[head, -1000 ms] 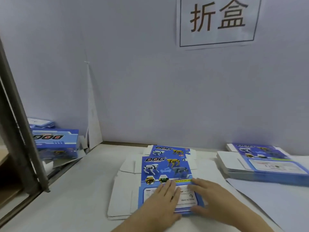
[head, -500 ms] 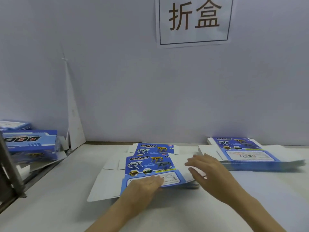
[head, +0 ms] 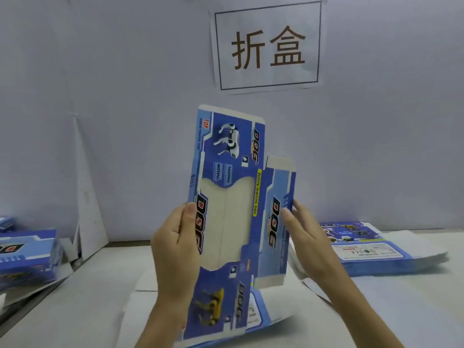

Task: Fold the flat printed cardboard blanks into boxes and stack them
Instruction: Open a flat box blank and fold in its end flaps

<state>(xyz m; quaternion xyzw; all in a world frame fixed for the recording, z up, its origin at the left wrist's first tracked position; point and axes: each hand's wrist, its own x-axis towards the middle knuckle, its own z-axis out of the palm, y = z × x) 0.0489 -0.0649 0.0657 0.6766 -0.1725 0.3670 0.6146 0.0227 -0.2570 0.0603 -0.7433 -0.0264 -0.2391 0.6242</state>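
Note:
A flat blue printed cardboard blank (head: 229, 187) with "DOG" lettering and a pale window stands upright in front of me, lifted off the table. My left hand (head: 175, 249) grips its left edge, thumb on the printed face. My right hand (head: 305, 237) holds its right side panel, thumb in front and fingers behind. Under the blank, more flat blanks (head: 150, 287) lie on the table, mostly hidden. A stack of flat blanks (head: 371, 249) sits to the right. Folded blue boxes (head: 27, 254) are piled at the left edge.
A grey partition wall with a paper sign (head: 268, 46) bearing two characters closes off the back. The white table (head: 82, 305) runs below. White cardboard scraps (head: 88, 207) lean in the left corner. A dark rail (head: 30, 302) borders the table's left side.
Both hands were flat on the top blank on the table. Now they have lifted one blank and hold it upright, printed window side facing me. The view has tilted up.

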